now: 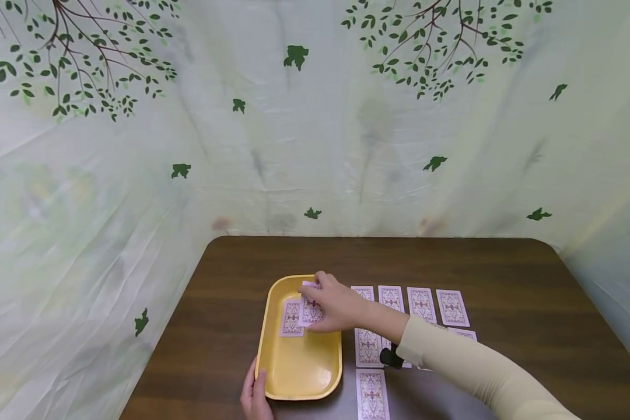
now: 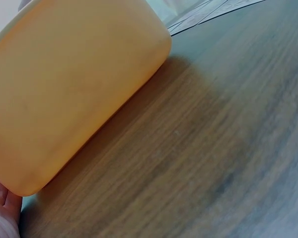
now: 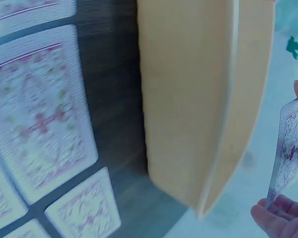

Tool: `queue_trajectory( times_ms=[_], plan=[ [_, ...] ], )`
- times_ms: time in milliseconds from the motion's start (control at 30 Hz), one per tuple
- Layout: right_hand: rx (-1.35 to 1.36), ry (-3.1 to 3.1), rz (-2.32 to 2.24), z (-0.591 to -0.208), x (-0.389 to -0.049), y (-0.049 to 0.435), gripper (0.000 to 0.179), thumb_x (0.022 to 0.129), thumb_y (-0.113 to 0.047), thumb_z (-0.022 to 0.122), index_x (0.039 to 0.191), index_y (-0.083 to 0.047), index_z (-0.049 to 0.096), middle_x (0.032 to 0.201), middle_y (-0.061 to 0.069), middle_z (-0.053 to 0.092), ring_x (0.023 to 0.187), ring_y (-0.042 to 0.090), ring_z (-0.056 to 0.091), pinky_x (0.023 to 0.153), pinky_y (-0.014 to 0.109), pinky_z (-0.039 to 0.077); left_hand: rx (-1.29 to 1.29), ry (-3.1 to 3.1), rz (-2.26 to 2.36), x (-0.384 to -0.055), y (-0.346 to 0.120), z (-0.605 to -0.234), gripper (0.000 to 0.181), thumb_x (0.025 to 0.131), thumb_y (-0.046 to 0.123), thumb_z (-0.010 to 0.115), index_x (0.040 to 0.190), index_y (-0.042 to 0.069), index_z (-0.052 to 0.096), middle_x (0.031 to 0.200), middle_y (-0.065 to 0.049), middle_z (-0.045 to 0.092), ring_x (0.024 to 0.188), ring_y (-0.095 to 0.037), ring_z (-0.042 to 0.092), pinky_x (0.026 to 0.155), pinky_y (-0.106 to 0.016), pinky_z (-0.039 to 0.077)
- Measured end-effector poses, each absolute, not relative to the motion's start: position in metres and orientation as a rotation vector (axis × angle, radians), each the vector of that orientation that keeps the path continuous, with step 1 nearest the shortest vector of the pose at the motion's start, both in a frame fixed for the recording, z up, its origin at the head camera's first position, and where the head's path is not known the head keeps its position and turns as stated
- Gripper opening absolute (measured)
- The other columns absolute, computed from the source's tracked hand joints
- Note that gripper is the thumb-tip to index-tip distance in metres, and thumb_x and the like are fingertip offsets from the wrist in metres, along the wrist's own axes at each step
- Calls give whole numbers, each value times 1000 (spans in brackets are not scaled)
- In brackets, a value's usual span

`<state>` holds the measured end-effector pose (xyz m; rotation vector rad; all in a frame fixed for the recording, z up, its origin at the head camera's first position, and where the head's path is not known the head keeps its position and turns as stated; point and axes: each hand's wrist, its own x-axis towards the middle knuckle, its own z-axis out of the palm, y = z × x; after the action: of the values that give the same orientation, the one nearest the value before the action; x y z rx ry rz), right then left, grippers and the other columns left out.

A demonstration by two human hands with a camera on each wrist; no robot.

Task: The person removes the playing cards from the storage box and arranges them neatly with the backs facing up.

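Observation:
My right hand (image 1: 338,304) is over the far part of a yellow tray (image 1: 299,373), pinching a playing card (image 1: 311,310) by its edges, patterned back up. Beside that card, another playing card (image 1: 291,319) lies back up on the tray floor. In the right wrist view, the held card (image 3: 291,148) stands between thumb and fingers, beyond the tray's side wall (image 3: 188,89). My left hand (image 1: 256,394) holds the tray's near left corner. Its fingers (image 2: 5,201) show at the tray's corner in the left wrist view.
Right of the tray, more cards lie back up in rows on the brown wooden table (image 1: 530,303); one card (image 1: 371,394) is nearest me. My right forearm (image 1: 462,356) crosses over and partly hides them. A leaf-printed curtain (image 1: 367,146) hangs behind the table.

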<state>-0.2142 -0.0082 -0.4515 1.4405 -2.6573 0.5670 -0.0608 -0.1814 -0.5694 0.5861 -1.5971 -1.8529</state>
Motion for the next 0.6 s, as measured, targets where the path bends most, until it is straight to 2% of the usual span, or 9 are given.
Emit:
queue_trajectory(
  times_ms=[300,467,600],
  plan=[
    [1394,-2660,607,-449,-196,44,73,73,-52,70,132,-17,46,115,13,41,91,16,42,73,27,45,548,-1540,-1869,-61,-183,-569,34,92,3,52,120,-17,50,100,16,61,92,0,56,78,-12,43],
    [1410,-2619,606,-461,-183,69,73,72,-51,71,132,-17,47,113,13,42,89,15,43,72,29,46,547,-1539,-1879,-60,-181,-569,33,92,5,52,119,-14,53,99,16,62,90,0,57,77,-12,44],
    [1429,-2610,596,-476,-169,86,72,71,-51,72,131,-18,48,113,14,43,92,16,44,76,32,46,586,-1554,-1876,-60,-179,-570,33,93,7,52,119,-13,54,98,16,62,88,0,58,76,-12,44]
  ],
)
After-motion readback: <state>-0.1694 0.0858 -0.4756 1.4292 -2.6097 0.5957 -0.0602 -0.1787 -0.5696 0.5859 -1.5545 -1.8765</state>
